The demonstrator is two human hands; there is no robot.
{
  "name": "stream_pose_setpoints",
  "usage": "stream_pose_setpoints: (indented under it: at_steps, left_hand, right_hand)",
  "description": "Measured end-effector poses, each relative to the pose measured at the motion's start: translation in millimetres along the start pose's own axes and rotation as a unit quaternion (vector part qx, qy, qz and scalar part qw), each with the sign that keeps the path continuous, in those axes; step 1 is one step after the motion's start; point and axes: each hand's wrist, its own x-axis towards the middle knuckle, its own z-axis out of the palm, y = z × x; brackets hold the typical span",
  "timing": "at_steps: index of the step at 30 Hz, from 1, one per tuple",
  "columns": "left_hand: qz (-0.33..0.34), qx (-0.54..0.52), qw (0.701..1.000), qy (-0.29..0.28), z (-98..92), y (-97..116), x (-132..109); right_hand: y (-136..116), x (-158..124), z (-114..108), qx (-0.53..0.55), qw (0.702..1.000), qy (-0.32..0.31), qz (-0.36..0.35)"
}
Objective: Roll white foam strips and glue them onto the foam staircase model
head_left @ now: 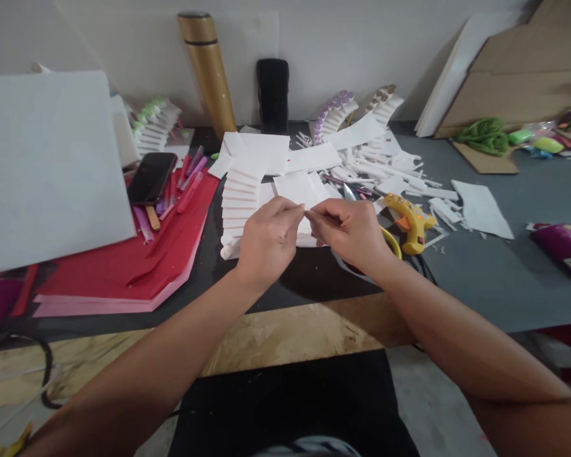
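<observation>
My left hand [273, 238] and my right hand [349, 231] meet fingertip to fingertip above the front of the table. Both are closed in a pinch. Something tiny and whitish shows between the fingertips, too small to name against the white paper sheets [295, 184] behind. Left of my left hand lies a curved white paper piece with a row of folded strips [239, 203] and a small white roll at its lower end. Just beyond my right hand are scissors with yellow handles [391, 242], partly hidden by the hand, and a yellow glue gun [412, 222].
White paper scraps and thin rolls [385, 165] are heaped at the back. Red sheets [137, 263], a black phone [152, 178] and a white board [52, 165] lie left. A gold flask [209, 73] stands by the wall. Green yarn [485, 135] lies right.
</observation>
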Motion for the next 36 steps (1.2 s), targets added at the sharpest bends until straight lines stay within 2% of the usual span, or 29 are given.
stream_pose_setpoints:
  at_steps: [5, 9, 11, 15, 19, 24, 26, 28, 30, 31, 32, 33, 36]
  left_hand:
    - [-0.072, -0.132, 0.989, 0.007, -4.1, -4.1, 6.4]
    - [-0.168, -0.226, 0.958, -0.049, -10.0, -15.2, 11.7]
    - [-0.194, -0.257, 0.944, -0.071, -10.7, -21.4, 12.8]
    - [-0.183, -0.281, 0.938, -0.085, -9.3, -27.8, 13.4]
    - [-0.164, -0.261, 0.949, -0.067, -8.3, -21.2, 12.7]
    - [-0.181, -0.242, 0.953, -0.035, -4.8, -10.6, 9.4]
    - [-0.186, -0.246, 0.951, -0.03, -2.7, -11.7, 8.6]
    - [-0.192, -0.256, 0.947, -0.021, -1.1, -15.8, 8.4]
    - [-0.209, -0.269, 0.94, -0.01, -0.4, -20.7, 8.7]
    - [-0.221, -0.277, 0.935, -0.006, -0.5, -22.8, 8.8]
    - [-0.232, -0.285, 0.93, -0.004, -0.7, -24.4, 9.0]
    - [-0.241, -0.293, 0.925, -0.004, -1.1, -25.4, 9.1]
    - [-0.237, -0.296, 0.925, -0.01, -1.9, -25.5, 9.0]
  right_hand:
    - [1.9, 2.8, -9.5, 0.006, 0.999, -0.027, -0.047]
    - [9.3, 6.9, -12.2, 0.008, 0.994, -0.056, -0.09]
    - [13.0, 8.5, -10.5, 0.003, 0.993, -0.059, -0.1]
    - [14.7, 8.7, -6.9, 0.018, 0.994, -0.072, -0.078]
    - [10.6, 6.7, -6.3, 0.031, 0.997, -0.07, -0.02]
    - [4.2, 4.3, -5.0, -0.126, 0.988, -0.007, -0.083]
    - [2.0, 5.3, -5.9, -0.079, 0.996, -0.022, -0.034]
    - [0.6, 7.9, -8.2, 0.087, 0.991, -0.069, 0.079]
    - [0.3, 10.9, -10.9, 0.261, 0.938, -0.126, 0.189]
    - [0.4, 12.2, -11.8, 0.314, 0.911, -0.146, 0.223]
    - [0.6, 13.3, -12.2, 0.336, 0.897, -0.157, 0.239]
    - [0.7, 13.9, -12.1, 0.334, 0.898, -0.159, 0.24]
    - [-0.2, 14.0, -9.0, 0.269, 0.933, -0.112, 0.209]
